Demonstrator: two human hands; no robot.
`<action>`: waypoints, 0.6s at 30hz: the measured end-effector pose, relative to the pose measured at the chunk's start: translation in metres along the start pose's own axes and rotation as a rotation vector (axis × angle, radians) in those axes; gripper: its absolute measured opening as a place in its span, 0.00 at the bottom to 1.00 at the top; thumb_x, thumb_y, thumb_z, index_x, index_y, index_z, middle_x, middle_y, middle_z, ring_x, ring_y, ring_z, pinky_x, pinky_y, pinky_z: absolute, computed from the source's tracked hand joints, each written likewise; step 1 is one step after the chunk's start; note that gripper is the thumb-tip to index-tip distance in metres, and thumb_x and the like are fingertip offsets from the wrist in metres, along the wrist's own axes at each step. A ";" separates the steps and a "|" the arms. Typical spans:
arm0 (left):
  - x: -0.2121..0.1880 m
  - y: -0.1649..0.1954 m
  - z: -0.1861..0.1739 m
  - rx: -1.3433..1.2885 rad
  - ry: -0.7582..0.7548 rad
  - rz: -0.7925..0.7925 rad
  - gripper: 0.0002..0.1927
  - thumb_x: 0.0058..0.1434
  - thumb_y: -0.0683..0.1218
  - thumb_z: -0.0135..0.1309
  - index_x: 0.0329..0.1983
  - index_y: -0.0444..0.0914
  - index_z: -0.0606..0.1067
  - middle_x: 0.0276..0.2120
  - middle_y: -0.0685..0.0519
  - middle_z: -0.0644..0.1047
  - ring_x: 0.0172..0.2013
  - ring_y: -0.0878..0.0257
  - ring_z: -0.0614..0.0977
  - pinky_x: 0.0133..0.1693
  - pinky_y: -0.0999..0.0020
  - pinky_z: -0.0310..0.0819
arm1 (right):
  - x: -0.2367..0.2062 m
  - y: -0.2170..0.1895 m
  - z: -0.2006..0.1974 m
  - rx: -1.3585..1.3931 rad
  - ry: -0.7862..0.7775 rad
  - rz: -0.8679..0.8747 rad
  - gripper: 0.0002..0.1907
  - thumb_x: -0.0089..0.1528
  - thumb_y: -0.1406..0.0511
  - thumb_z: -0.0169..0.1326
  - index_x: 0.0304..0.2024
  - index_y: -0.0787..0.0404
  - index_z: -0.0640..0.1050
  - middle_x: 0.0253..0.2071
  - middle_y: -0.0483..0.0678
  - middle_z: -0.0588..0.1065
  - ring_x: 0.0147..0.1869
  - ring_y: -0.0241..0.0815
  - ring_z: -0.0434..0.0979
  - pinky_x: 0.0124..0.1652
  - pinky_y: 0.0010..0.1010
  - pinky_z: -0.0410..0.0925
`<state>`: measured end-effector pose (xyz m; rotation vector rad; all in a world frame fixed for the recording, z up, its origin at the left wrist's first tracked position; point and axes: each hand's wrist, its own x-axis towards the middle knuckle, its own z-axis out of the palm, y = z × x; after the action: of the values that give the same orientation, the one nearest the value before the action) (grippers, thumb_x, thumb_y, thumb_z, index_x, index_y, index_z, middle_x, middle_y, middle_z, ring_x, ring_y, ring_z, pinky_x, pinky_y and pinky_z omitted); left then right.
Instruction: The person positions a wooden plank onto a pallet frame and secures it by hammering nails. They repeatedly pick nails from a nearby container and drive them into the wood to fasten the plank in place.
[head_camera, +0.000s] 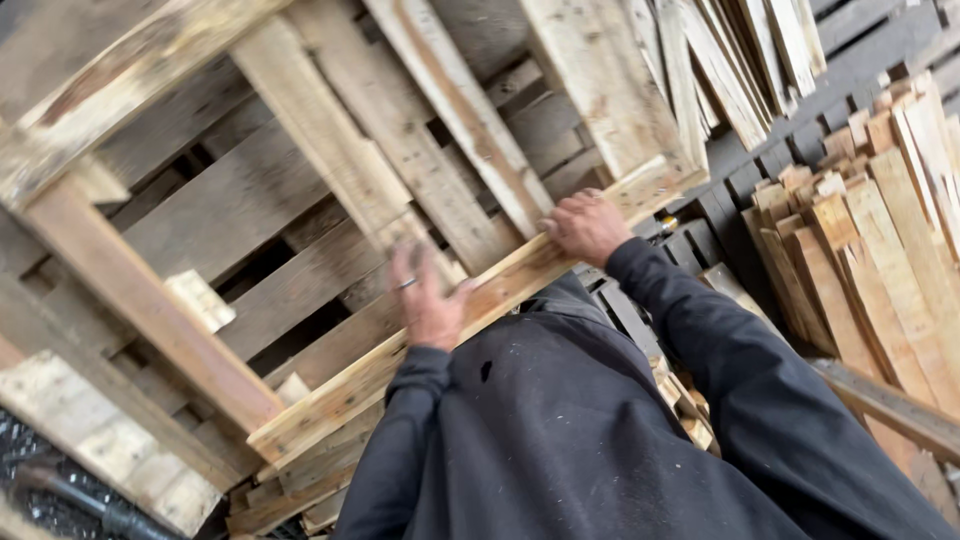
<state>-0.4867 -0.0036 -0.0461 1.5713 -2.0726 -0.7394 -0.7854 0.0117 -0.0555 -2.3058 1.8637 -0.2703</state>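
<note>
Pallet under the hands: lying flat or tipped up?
Cannot tell for sure: the head camera is tilted. The pallet fills the view with slats slanting; the right hand grips its edge board, and the left hand rests there.

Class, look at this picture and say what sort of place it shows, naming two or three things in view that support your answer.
Probably a pallet or timber workshop or yard. A wooden pallet fills the view, with the left hand and right hand on its edge board; loose planks are stacked to the right, and more boards lean above.
</note>
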 end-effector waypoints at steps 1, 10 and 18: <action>-0.008 0.001 0.002 0.105 0.067 -0.079 0.48 0.49 0.60 0.68 0.69 0.34 0.66 0.69 0.37 0.61 0.68 0.37 0.62 0.67 0.40 0.56 | -0.005 0.009 0.002 0.014 0.031 -0.039 0.13 0.68 0.57 0.52 0.33 0.56 0.80 0.31 0.49 0.76 0.37 0.47 0.76 0.45 0.43 0.67; -0.030 0.005 0.044 0.232 -0.151 -0.739 0.24 0.70 0.60 0.47 0.48 0.33 0.71 0.41 0.36 0.80 0.42 0.39 0.81 0.48 0.40 0.68 | 0.000 0.048 0.001 0.109 -0.470 -0.017 0.31 0.74 0.48 0.43 0.21 0.56 0.75 0.17 0.47 0.72 0.19 0.45 0.70 0.30 0.40 0.65; -0.041 0.008 0.052 0.372 -0.133 -0.622 0.23 0.71 0.59 0.47 0.52 0.34 0.69 0.47 0.33 0.77 0.51 0.36 0.76 0.55 0.37 0.62 | -0.015 0.063 -0.018 0.247 0.019 -0.171 0.20 0.68 0.54 0.52 0.23 0.54 0.75 0.22 0.44 0.73 0.29 0.46 0.75 0.35 0.39 0.66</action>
<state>-0.5145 0.0457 -0.0811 2.4948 -1.8846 -0.6916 -0.8529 0.0132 -0.0539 -2.2971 1.5428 -0.5155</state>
